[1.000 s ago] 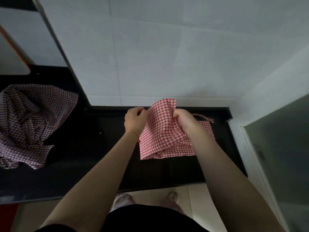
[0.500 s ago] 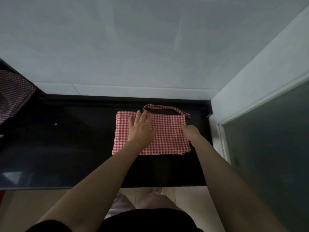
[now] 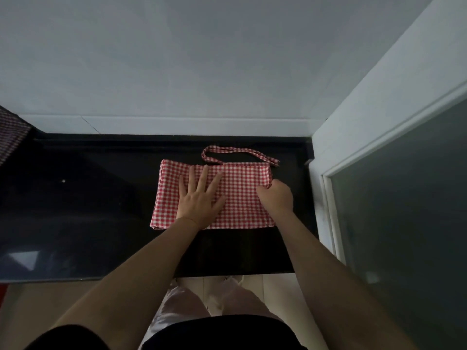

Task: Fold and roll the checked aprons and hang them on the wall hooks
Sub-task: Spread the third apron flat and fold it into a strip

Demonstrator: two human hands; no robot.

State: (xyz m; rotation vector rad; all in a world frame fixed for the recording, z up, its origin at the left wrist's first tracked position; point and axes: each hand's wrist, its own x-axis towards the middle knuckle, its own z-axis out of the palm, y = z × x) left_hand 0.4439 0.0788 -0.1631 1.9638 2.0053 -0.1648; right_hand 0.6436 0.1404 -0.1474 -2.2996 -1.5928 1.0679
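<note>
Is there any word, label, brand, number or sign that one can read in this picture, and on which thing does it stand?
None: no text can be read anywhere.
The red checked apron shows only its check pattern, no label.
The black counter, the white wall and the grey door panel bear no writing.
The second checked cloth at the left edge shows only its pattern.
</note>
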